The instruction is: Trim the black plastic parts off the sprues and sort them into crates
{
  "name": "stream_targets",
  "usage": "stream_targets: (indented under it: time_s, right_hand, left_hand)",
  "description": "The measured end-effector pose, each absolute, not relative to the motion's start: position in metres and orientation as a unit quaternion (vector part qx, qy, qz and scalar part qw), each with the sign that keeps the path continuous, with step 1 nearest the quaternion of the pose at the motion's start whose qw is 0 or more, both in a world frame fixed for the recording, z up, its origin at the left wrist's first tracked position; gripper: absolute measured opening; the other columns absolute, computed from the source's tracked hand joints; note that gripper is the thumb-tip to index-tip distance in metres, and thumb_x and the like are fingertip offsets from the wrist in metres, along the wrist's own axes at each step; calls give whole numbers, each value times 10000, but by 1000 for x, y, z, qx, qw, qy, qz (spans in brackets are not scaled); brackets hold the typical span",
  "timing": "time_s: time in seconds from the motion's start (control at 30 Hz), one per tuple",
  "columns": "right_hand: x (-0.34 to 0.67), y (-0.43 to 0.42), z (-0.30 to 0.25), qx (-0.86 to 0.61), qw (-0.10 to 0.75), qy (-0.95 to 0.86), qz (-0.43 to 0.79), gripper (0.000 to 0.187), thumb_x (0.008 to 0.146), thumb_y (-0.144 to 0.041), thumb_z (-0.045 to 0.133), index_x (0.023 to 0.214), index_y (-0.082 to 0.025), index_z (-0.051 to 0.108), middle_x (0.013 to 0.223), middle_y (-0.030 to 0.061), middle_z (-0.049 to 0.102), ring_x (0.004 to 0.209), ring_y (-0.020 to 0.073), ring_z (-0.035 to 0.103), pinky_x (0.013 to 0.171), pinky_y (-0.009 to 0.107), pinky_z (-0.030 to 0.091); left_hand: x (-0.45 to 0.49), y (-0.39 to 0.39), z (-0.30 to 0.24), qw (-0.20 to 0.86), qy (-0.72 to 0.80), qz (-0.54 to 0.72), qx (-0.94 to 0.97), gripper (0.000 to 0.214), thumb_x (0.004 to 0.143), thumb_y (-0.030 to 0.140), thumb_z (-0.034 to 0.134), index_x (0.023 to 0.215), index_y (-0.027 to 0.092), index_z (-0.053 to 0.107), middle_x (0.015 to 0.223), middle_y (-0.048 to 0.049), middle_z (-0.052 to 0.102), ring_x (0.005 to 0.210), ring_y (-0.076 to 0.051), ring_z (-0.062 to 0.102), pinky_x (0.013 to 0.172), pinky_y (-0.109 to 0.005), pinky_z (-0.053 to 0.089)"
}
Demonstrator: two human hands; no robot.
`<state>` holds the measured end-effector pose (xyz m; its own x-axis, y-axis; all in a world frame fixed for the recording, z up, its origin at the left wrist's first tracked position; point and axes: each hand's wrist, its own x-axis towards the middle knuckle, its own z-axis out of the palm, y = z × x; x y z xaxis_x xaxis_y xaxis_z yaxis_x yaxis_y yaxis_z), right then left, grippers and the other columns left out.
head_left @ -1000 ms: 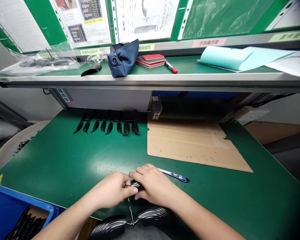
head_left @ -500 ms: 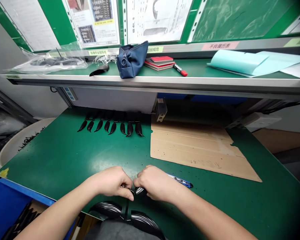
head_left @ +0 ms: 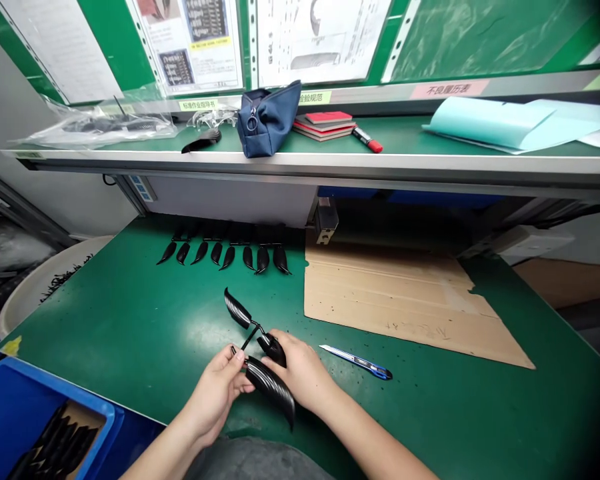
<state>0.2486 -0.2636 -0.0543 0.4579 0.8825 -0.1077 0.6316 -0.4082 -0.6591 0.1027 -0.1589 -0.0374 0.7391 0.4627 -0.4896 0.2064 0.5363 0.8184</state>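
Note:
Between my hands is a glossy black moulded plastic part (head_left: 270,385), made of ribbed, curved, pointed pieces joined by a thin stem. My left hand (head_left: 219,387) pinches the stem near the large lower piece. Around another of the curved pieces, on the right side, my right hand (head_left: 300,367) has its fingers closed. One more curved piece (head_left: 237,309) sticks out up and left at the far end of the stem. A blue utility knife (head_left: 357,362) lies on the green table just right of my right hand.
Several black curved pieces (head_left: 263,260) lie in a row at the back of the table (head_left: 130,320). A cardboard sheet (head_left: 380,300) covers the back right. At the left are a blue bin (head_left: 107,407) of black parts and a round tub (head_left: 10,313). A shelf (head_left: 380,163) crosses above.
The black part has been raised from near my lap and turned, so its pieces now show above the table. My left hand has moved lower and turned palm up; the knife is fully uncovered.

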Motion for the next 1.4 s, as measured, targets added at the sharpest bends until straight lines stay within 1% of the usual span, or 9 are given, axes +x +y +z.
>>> stream_targets:
  time_s: [0.1,0.33,0.47,0.53,0.63,0.83,0.97,1.27,1.4]
  right_hand:
    - [250,-260,-56,-812,259,-478,212,366,872,-362,559,1209,-226,518,1084,73,631,968,219,612,816,308,443]
    - [237,-247,-65,-771,189,-560,237,314,760,-354,699,1041,-243,613,922,27,650,864,212,622,758,284,437]
    - [232,-241,-62,-766,158,-585,215,641,588,-431,828,1147,-249,572,1008,64,605,972,280,556,843,381,411]
    - [236,-242,-52,-765,159,-606,151,750,587,-415,835,1239,-252,504,1157,105,547,1095,315,484,917,431,368]
    - [244,-248,-30,-723,138,-675,57,473,769,-232,690,1213,-240,527,1240,132,524,1189,314,427,981,459,303]
    - [247,-269,6,-540,112,-778,301,149,746,-121,616,806,-257,620,757,-52,666,732,128,611,666,223,388]
    - [249,-260,0,-753,27,-641,149,202,706,-18,541,726,-208,605,702,17,669,669,182,633,690,293,369]
    - [243,-247,-25,-815,220,-505,178,348,810,-339,602,1150,-275,559,1038,48,694,892,243,668,720,322,483]
    - [228,-247,-39,-764,145,-596,200,492,755,-212,618,1237,-261,535,1118,79,670,888,268,679,727,340,503]
  left_hand:
    - [95,-163,-39,852,373,74,361,220,874,380,542,925,168,513,923,-67,627,710,-114,598,758,-287,479]
    - [83,-113,-50,529,424,175,714,261,833,450,550,718,227,478,621,30,425,600,-156,391,593,-256,283]
    - [77,-94,-50,488,432,168,740,309,885,471,421,691,232,400,606,46,344,606,-161,343,598,-257,242]
    - [75,-94,-44,507,400,125,753,336,886,481,407,670,224,394,610,48,337,618,-155,342,603,-254,258]
    - [75,-100,-22,553,319,42,769,358,871,493,441,660,204,443,629,41,383,632,-146,362,610,-251,290]
    - [74,-111,17,650,136,-100,741,325,834,488,528,719,183,530,654,33,418,621,-129,341,594,-250,277]
    - [83,-119,-9,656,250,4,713,343,833,506,521,693,195,485,661,34,407,646,-141,343,620,-260,284]
    - [97,-150,-46,738,408,194,500,352,847,562,459,830,211,439,773,1,523,693,-146,491,702,-283,368]
    - [92,-155,-47,826,353,142,417,348,766,497,617,877,186,508,846,-71,621,767,-194,608,761,-350,429]
